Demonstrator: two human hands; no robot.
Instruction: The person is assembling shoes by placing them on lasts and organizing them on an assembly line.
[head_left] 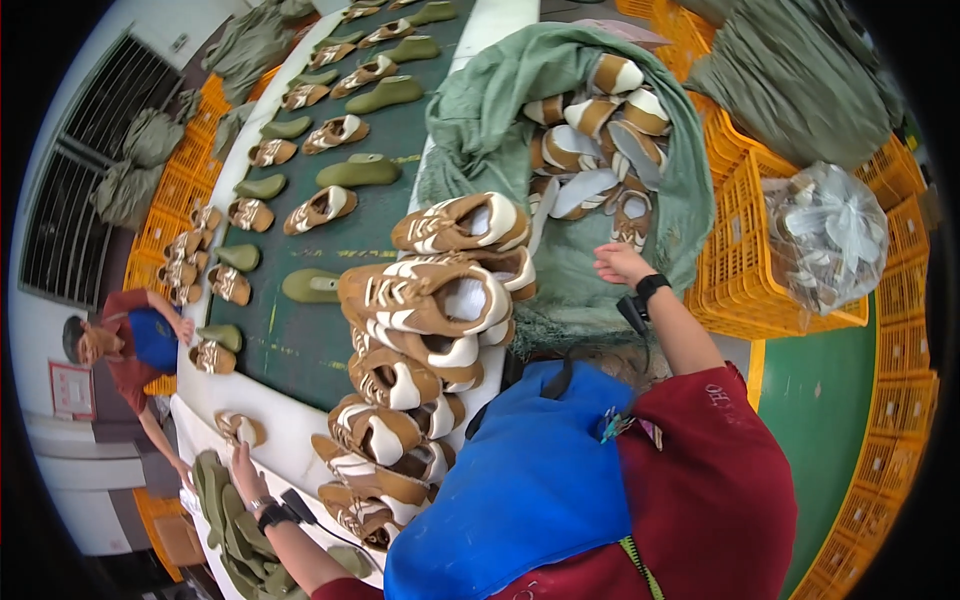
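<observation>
My left hand (247, 477) is over the white table at the lower left. Its fingers are stretched toward a brown and white sneaker (240, 429); whether they touch it I cannot tell. Beside that hand lies a pile of olive-green shoe lasts (228, 525). My right hand (622, 264) is at the near side of a large green cloth sack (575, 268), fingers loosely apart and nothing seen in them. Just beyond them, a laced sneaker (632, 218) lies in the sack among several others. Stacked sneakers (425, 298) rise on the table edge between my arms.
Rows of sneakers and green lasts (358, 171) stand on a dark green conveyor belt (290, 345). Another person (130, 338) is at the far left side. Orange crates (735, 250) stand at the right, with a clear plastic bag (828, 235) on one.
</observation>
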